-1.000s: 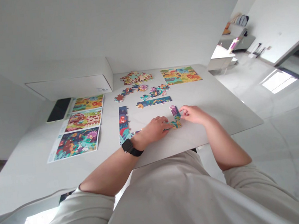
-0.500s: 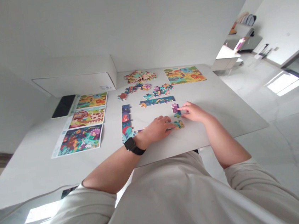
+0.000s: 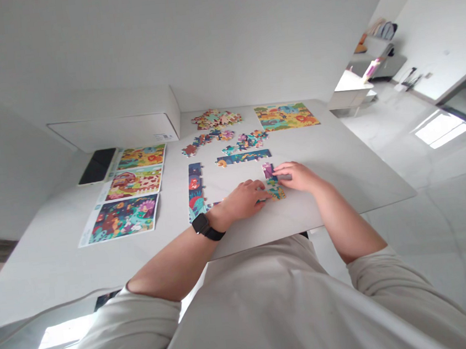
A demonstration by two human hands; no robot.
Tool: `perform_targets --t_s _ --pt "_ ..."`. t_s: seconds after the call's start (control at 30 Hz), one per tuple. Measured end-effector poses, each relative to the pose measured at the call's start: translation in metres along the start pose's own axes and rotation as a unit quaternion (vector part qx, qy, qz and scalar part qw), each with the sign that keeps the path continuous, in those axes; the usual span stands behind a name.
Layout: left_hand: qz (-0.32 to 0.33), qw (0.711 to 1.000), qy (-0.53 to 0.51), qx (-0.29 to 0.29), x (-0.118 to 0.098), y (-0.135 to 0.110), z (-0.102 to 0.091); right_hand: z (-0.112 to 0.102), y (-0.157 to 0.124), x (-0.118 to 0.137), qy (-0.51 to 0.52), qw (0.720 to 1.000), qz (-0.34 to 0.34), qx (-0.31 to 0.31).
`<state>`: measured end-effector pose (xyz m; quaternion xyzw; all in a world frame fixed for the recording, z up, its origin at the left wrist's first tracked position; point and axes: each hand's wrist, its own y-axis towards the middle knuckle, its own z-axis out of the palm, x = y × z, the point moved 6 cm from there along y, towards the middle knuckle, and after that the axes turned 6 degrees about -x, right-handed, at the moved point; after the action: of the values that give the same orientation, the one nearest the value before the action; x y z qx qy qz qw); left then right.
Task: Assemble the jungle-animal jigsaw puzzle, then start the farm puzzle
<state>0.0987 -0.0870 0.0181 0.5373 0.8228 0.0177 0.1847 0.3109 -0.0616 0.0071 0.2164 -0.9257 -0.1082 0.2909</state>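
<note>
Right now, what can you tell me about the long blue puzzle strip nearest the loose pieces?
The blue puzzle strip looks like printed cardboard: dark blue, an orange shape at its left end, small greenish and yellow markings. Its far edge is straight; knobs show along the near one. It lies flat, crosswise, on the white table, just short of the loose pieces. Neither the left hand nor the right hand touches it.

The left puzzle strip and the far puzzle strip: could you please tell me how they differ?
The left puzzle strip runs away from the person, while the far puzzle strip runs side to side. The left puzzle strip bears a large red patch; the far puzzle strip has an orange patch at its left end. Both have dark blue backgrounds and lie flat on the table.
</note>
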Motion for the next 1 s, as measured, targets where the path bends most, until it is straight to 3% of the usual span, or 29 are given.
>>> perform_targets --t_s 0.27,0.5,0.7,1.0 --pt "0.001 1.000 -0.002 -0.006 0.001 0.000 -0.001 -0.002 -0.003 0.008 -0.048 0.999 0.015 -0.008" --pt "0.004 1.000 -0.003 -0.006 0.001 0.000 -0.001 -0.005 0.000 0.013 -0.037 0.998 -0.024 -0.040" --pt "-0.002 1.000 0.001 -0.004 0.000 0.000 -0.001 -0.002 0.005 0.010 -0.021 1.000 -0.001 -0.007" --pt "-0.014 0.999 -0.012 -0.050 0.006 0.002 0.009 -0.003 0.001 0.013 -0.041 0.999 -0.002 -0.021"
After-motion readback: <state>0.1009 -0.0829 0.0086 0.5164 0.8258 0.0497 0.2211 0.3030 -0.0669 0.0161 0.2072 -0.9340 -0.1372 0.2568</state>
